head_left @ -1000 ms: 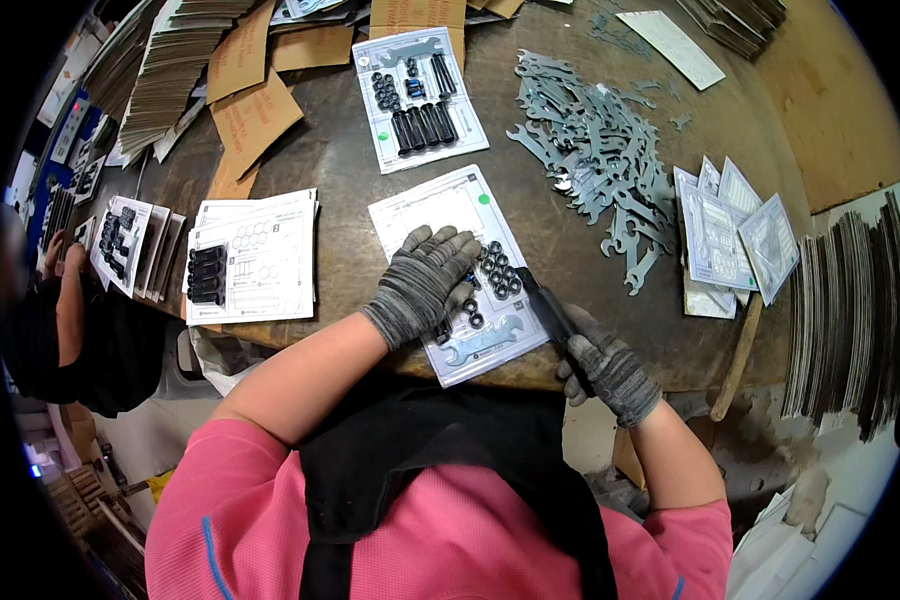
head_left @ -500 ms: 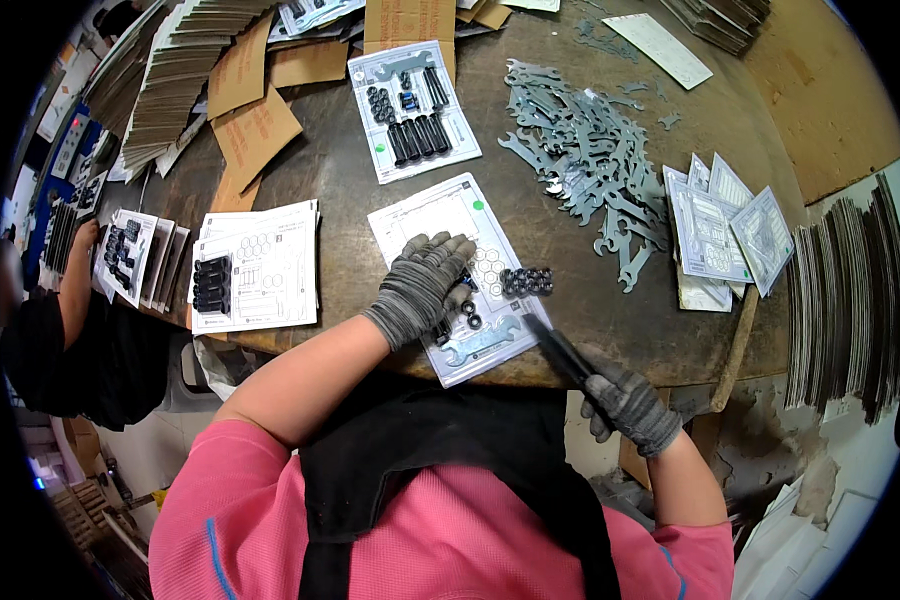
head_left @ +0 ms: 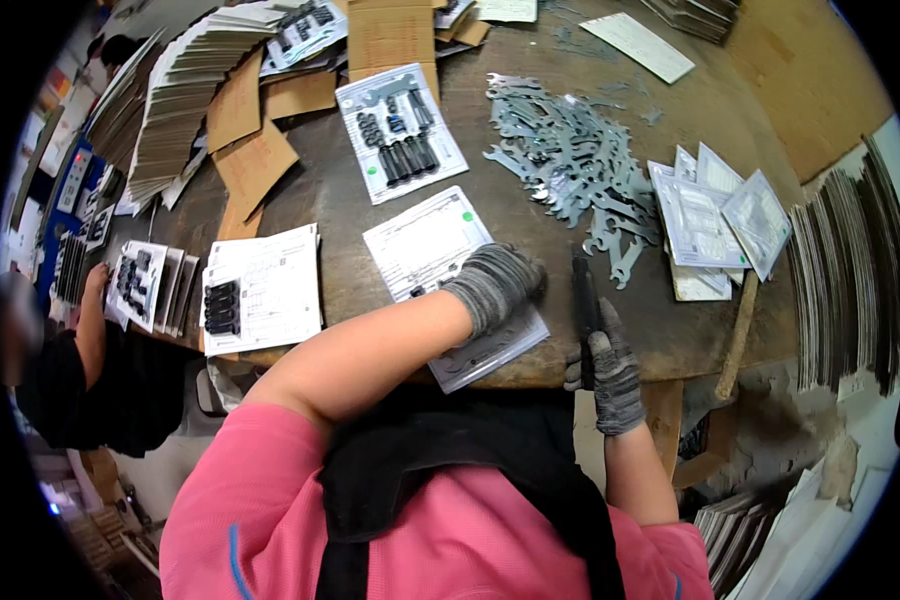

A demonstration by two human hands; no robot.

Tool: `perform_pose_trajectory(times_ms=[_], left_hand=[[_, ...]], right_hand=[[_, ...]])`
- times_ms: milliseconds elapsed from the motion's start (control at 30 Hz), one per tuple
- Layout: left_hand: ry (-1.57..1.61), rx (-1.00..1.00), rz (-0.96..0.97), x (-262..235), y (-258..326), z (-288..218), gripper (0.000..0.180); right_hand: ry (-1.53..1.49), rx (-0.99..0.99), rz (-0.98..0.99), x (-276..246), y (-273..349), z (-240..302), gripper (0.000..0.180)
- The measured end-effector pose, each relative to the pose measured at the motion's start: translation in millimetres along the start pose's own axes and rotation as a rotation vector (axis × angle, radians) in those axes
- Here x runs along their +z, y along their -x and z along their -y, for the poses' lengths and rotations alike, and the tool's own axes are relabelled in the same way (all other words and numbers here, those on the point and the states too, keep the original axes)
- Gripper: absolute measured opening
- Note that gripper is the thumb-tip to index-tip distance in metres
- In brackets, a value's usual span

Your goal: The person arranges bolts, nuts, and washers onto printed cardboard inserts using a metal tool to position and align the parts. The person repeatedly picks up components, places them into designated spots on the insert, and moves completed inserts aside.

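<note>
Over the right part of a printed white card (head_left: 425, 235) lies my left hand (head_left: 500, 285), in a grey knit glove. Its fingers curl down past the card's right edge, and what is under them is hidden. A few small dark parts peek out beside the wrist. My right hand (head_left: 615, 375), gloved alike, is closed round a long black bar-shaped thing (head_left: 584, 295) that points away from me, right of the card. Beyond, a finished-looking card (head_left: 400, 130) carries black bolts, nuts and a flat open-end wrench under clear film.
A heap of flat wrenches (head_left: 570, 150) spreads across the table, with film-covered cards (head_left: 705, 220) to its right. A wooden stick (head_left: 738, 340) overhangs the front edge. At left sit a card stack (head_left: 275, 290) with black bolts, cardboard pieces (head_left: 250, 165) and another person's arm (head_left: 92, 320).
My left hand has slid right across the card, covering the cluster of nuts and the wrench seen before. My right hand has moved forward, turning the black bar upright in view. The view has shifted slightly.
</note>
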State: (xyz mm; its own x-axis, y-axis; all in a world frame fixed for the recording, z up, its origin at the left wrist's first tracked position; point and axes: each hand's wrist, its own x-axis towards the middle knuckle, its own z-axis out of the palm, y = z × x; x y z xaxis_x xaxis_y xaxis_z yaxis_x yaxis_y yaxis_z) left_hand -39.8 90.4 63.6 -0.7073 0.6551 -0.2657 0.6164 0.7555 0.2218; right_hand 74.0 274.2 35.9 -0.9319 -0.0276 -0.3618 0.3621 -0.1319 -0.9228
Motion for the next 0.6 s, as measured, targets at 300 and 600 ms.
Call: perform_pose_trajectory(times_ms=[300, 600], left_hand=[[0.682, -0.195, -0.705, -16, 78, 68, 0.052], [0.464, -1.16, -0.537, 12, 233, 193, 0.043]], right_hand=[[-0.056, -0.082, 0.004, 2, -15, -9, 0.066], [-0.089, -0.015, 0.058, 17, -28, -2, 0.059]])
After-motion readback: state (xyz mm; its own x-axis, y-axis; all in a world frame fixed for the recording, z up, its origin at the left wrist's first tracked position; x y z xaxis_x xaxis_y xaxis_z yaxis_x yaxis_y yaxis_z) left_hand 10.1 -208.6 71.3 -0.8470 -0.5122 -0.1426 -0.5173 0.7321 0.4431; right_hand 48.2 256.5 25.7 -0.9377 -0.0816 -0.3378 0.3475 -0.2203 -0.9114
